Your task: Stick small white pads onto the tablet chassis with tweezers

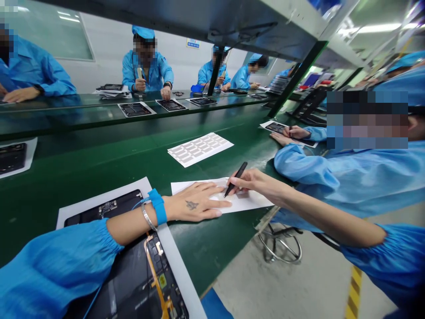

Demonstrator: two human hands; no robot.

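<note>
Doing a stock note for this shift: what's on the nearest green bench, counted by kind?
Black device panels on white sheets: 3
Label sheet: 1
Plain white paper sheet: 1
Black marker, in the right hand: 1
Total: 6

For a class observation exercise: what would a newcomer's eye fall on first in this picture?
First comes the right hand at centre, gripping a slim black marker pen over a white paper sheet, with the left hand flat on it, wearing a bright blue wrist strap. At lower left lies an opened dark electronic device on a white sheet. Beyond, blue-coated workers sit along a long green bench.
</note>
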